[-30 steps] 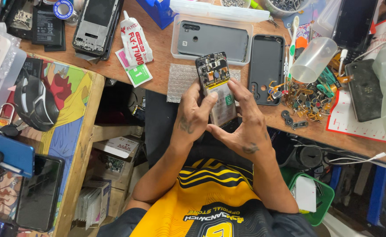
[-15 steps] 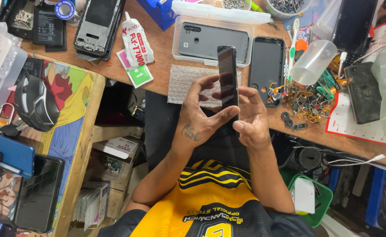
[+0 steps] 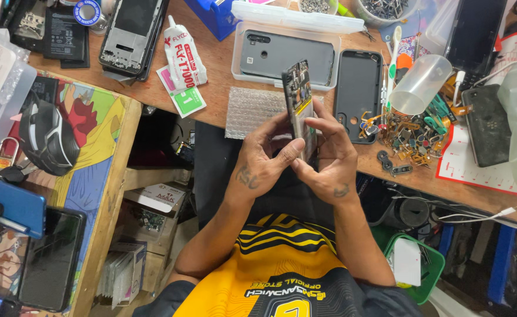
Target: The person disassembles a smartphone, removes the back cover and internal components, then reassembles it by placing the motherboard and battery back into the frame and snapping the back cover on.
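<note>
**Opened phone held on edge between 2 hands at repair bench**

A person's left hand and right hand grip an opened phone just above the bench edge, tilted so its bare circuit board and yellow-labelled inner parts show at the top. The left fingers curl round the phone's lower half, thumb pressed against its near face; the right fingers wrap the opposite edge, closed firmly on it. Both wrists bend inward, forearms converging from the lap. Judging by the exposed insides, the back is already off and reassembly remains undone. Just beyond the fingertips lies a bubble-wrap pad; farther off, a grey back cover sits in a clear tray, and a black phone case lies beside the right fingers. A glue tube rests well left of the left fingers.
</note>
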